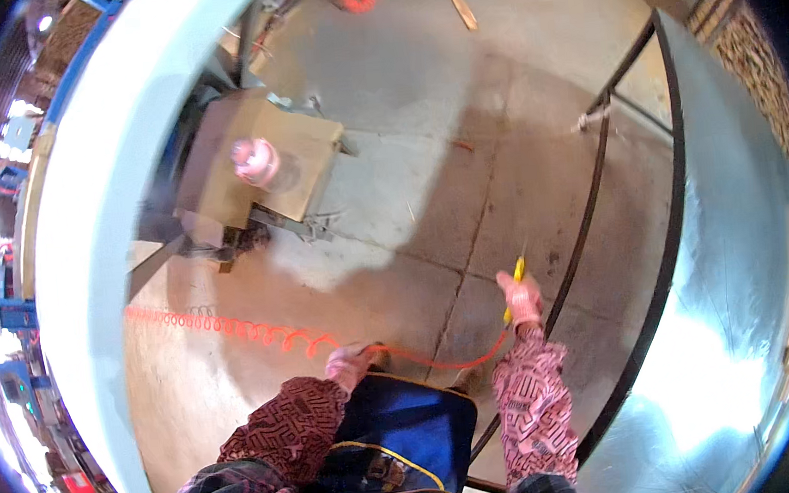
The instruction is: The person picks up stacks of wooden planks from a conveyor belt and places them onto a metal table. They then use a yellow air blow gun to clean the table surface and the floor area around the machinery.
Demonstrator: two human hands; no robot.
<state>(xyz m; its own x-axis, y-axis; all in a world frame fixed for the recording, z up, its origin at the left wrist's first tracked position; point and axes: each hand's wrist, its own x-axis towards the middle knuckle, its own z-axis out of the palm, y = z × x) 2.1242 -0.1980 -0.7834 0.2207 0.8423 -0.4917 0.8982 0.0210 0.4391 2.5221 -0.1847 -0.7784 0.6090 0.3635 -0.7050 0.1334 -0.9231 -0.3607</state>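
My right hand (pixel 524 301), in a light glove, is closed around a yellow air blow gun (pixel 519 267) with a thin nozzle pointing away from me. An orange coiled air hose (pixel 262 331) runs from the far left to my left hand (pixel 346 366). Its fingers are wrapped on the hose, in front of my blue apron (pixel 409 426). From there the hose sags in a smooth curve across to the blow gun's lower end. Patterned sleeves cover both forearms.
A black-edged frame (pixel 675 178) and a shiny metal sheet (pixel 726 332) stand close on my right. To the left curves a long white panel (pixel 91 270). Ahead left, a pink roll-like object (pixel 256 162) sits on a cardboard-coloured stand (pixel 308 147). A wooden strip (pixel 460 5) lies on the floor.
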